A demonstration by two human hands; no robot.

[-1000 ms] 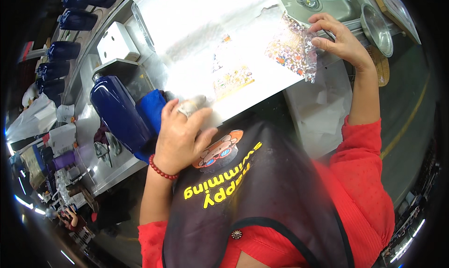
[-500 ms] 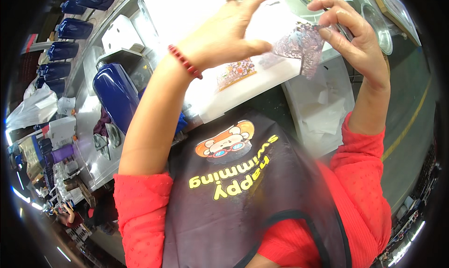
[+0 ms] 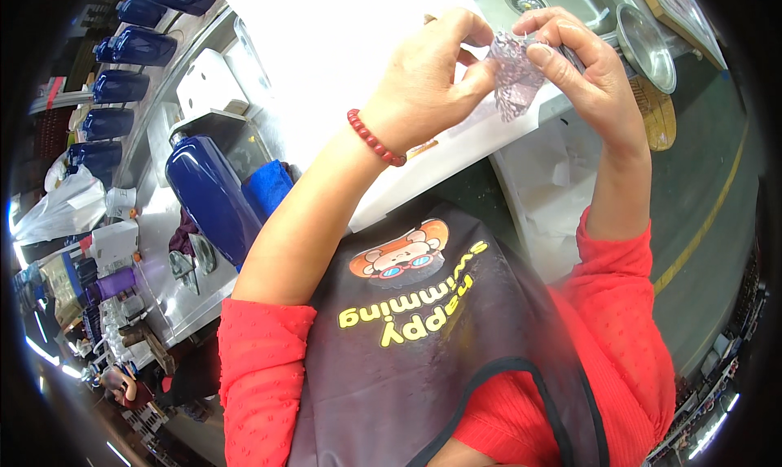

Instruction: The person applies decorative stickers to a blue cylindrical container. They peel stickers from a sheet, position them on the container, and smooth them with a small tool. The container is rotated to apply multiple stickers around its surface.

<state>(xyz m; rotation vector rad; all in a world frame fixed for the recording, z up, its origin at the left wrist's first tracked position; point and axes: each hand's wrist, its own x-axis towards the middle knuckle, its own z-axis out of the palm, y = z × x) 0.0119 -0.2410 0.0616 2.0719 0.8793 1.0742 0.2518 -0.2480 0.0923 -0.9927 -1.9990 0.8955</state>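
A thin, clear plastic film with a silvery-pink pattern (image 3: 515,76) hangs creased above the edge of the bright white work surface (image 3: 342,52). Its upper right part is pinched between the thumb and fingers of my right hand (image 3: 582,64). My left hand (image 3: 436,72), with a red bead bracelet at the wrist, is closed at the film's left edge, thumb and curled fingers meeting it. Below my left wrist, a small golden-brown strip (image 3: 422,149) shows on the white surface; my arm hides what lies around it.
Left of my forearm lies a large dark-blue bottle (image 3: 208,194) beside a blue cloth (image 3: 267,188). Several blue bottles (image 3: 122,86) line the far left. A metal sink (image 3: 562,3) and a metal bowl (image 3: 646,48) are at upper right. A whitish bin (image 3: 542,190) stands below the table edge.
My left hand has moved right and down to the film, its spread fingers closing at the edge. My right hand has shifted slightly left with the film, now more bunched.
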